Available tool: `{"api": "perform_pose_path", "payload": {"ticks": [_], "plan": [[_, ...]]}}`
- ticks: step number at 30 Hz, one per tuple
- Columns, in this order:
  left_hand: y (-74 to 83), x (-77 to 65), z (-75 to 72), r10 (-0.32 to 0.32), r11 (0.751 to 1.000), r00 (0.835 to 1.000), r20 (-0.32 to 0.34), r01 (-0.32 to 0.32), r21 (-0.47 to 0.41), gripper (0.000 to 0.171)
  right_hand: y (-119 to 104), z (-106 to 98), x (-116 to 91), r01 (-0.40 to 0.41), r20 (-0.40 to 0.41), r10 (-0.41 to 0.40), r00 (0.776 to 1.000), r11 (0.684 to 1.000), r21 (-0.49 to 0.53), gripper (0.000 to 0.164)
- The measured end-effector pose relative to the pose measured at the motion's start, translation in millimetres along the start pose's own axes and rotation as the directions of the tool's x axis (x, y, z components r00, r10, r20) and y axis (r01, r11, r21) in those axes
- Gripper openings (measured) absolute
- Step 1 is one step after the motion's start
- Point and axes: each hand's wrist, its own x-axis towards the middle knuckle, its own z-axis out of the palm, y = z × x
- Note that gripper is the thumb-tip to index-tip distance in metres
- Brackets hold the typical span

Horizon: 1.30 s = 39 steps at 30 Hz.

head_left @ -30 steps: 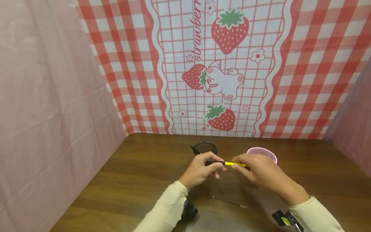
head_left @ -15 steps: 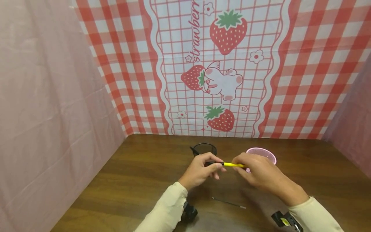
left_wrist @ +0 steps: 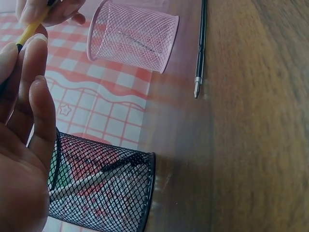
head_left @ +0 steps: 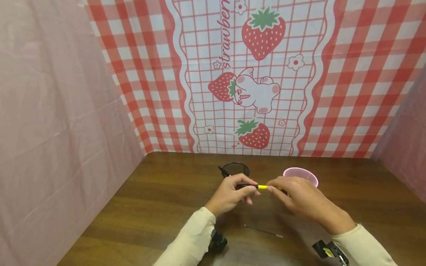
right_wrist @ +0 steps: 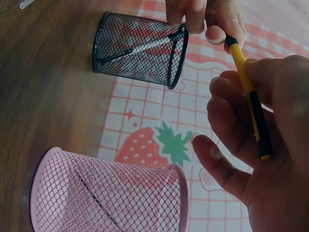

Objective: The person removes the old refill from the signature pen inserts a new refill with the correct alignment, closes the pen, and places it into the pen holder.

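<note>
Both hands hold a yellow and black pen (right_wrist: 244, 72) level above the table. My left hand (head_left: 231, 195) pinches its black end between thumb and fingers. The thumb and index finger of my right hand (head_left: 304, 203) pinch the yellow barrel, and its other fingers are loosely bent below. In the right wrist view the black part at the pen's far end lies along the right palm. A thin dark pen refill (head_left: 263, 231) with a metal tip lies on the table below the hands.
Behind the left hand a black mesh pen holder (head_left: 249, 170) has a pen standing in it. A pink mesh pen holder (head_left: 301, 169), partly hidden by the right hand, has a thin dark stick inside. A strawberry-print cloth (head_left: 259, 88) hangs behind the brown table (head_left: 149, 207).
The right fingers have shifted slightly on the barrel, so less yellow shows between the hands. The left hand, refill and holders have stayed in place.
</note>
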Motion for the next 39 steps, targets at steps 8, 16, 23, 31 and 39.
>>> {"api": "perform_pose_path", "payload": {"ticks": [8,16,23,31,39], "plan": [[12.5,0.5,1.6,0.011,1.0,1.0,-0.004,-0.011,0.024,0.013,-1.1,0.8,1.3,-0.087,0.031,0.086,0.996,0.996,0.019,0.018],[-0.4,-0.7,-1.1,-0.011,1.0,1.0,-0.01,0.011,-0.011,0.014,0.0,4.8,0.0,-0.098,0.007,0.098,0.995,0.995,0.003,0.029],[8.6,0.9,0.9,-0.007,1.0,1.0,-0.013,0.007,-0.001,0.014,1.2,1.0,3.8,-0.056,-0.023,0.055,0.998,0.998,-0.027,0.025],[-2.1,0.1,2.4,0.007,1.0,1.0,-0.002,-0.007,-0.031,0.014,1.5,2.5,0.3,-0.011,-0.041,0.011,0.999,1.0,-0.009,0.02],[-3.7,-0.6,2.5,0.02,0.999,1.0,0.006,-0.02,-0.035,0.013,2.1,3.4,-0.6,-0.014,-0.032,0.014,0.999,1.0,-0.001,0.015]]}}
